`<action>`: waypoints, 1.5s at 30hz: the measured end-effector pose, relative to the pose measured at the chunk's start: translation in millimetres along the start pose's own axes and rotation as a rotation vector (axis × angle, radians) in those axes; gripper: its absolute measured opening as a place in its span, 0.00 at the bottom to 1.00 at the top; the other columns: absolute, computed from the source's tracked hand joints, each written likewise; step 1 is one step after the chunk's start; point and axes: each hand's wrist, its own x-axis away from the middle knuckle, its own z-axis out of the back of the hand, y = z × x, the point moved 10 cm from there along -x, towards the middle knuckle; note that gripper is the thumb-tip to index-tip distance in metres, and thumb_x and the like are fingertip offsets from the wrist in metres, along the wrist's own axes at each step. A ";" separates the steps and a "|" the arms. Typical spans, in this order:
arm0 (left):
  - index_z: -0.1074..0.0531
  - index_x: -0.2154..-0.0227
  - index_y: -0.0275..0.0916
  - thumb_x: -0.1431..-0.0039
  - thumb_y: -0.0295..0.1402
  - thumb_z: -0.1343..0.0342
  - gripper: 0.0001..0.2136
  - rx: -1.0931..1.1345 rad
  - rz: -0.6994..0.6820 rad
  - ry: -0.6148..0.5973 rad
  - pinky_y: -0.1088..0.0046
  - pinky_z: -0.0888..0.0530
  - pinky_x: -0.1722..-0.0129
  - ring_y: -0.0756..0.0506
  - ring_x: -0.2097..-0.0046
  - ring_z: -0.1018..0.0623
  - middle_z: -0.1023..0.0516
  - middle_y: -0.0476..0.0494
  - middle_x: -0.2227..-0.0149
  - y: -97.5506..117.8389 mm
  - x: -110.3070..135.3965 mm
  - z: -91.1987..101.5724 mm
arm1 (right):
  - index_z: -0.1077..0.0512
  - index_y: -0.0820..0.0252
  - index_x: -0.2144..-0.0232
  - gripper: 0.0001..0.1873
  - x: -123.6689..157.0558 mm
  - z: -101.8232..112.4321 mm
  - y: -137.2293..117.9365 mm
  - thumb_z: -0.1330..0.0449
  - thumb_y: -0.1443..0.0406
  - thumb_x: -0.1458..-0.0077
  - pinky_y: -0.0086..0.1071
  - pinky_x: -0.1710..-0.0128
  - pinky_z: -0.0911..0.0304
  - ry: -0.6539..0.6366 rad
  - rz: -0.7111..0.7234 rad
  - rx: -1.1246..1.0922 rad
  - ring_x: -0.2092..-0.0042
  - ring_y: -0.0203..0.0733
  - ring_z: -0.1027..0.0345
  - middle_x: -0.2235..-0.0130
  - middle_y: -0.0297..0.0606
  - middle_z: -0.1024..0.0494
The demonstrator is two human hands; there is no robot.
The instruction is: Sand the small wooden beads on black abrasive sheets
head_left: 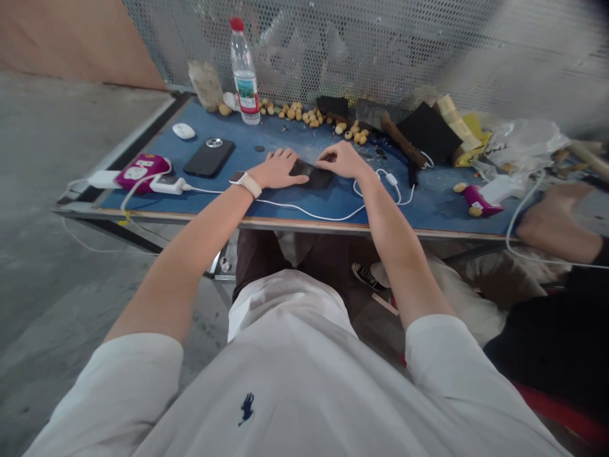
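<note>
A small dark flat sheet [320, 178] lies on the blue tabletop in front of me. My left hand [278, 170] rests flat at its left side, fingers spread and thumb over the sheet's edge. At the sheet's upper right, my right hand [343, 160] is bent down with its fingertips pressed together. Whatever those fingertips hold, if anything, is too small to make out. A white cable [304, 211] runs along the table in front of both hands.
Left of my hands lie a black phone [209, 157], a white mouse [183, 131] and a purple-white device [143, 172]. A water bottle [246, 95] and round yellowish pieces [311, 117] line the back. Black sheets [431, 132] and a plastic bag [523, 143] lie right, near another person's arm [556, 222].
</note>
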 end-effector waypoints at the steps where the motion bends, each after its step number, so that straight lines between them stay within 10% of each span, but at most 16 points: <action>1: 0.28 0.14 0.41 0.23 0.74 0.44 0.50 0.001 0.007 0.009 0.26 0.37 0.12 0.10 0.12 0.33 0.26 0.19 0.16 -0.1 0.3 1.3 | 0.04 0.53 0.54 0.27 2.2 -1.9 -4.5 0.23 0.37 0.30 0.61 0.46 0.12 -0.028 -0.006 -0.024 0.57 0.62 0.14 0.62 0.49 0.08; 6: 0.28 0.15 0.40 0.25 0.69 0.37 0.49 -0.024 -0.021 0.059 0.26 0.42 0.10 0.11 0.13 0.30 0.20 0.19 0.19 0.5 1.6 11.6 | 0.04 0.51 0.56 0.25 11.8 -20.0 -34.7 0.22 0.39 0.32 0.54 0.54 0.13 -0.235 -0.018 -0.142 0.63 0.57 0.15 0.67 0.42 0.09; 20: 0.34 0.11 0.45 0.37 0.73 0.27 0.60 0.034 -0.029 0.006 0.34 0.33 0.11 0.13 0.13 0.29 0.21 0.24 0.18 -10.5 -4.2 6.3 | 0.04 0.50 0.44 0.23 -22.3 -44.6 -34.1 0.26 0.42 0.23 0.66 0.31 0.19 -0.068 0.052 0.095 0.43 0.70 0.15 0.47 0.53 0.06; 45: 0.25 0.22 0.38 0.44 0.77 0.31 0.58 0.054 -0.061 0.019 0.35 0.31 0.13 0.12 0.19 0.24 0.18 0.18 0.24 -4.4 -5.5 3.5 | 0.06 0.55 0.55 0.09 -41.9 -47.1 -45.3 0.24 0.58 0.28 0.57 0.38 0.19 -0.205 0.156 0.231 0.49 0.64 0.13 0.51 0.53 0.05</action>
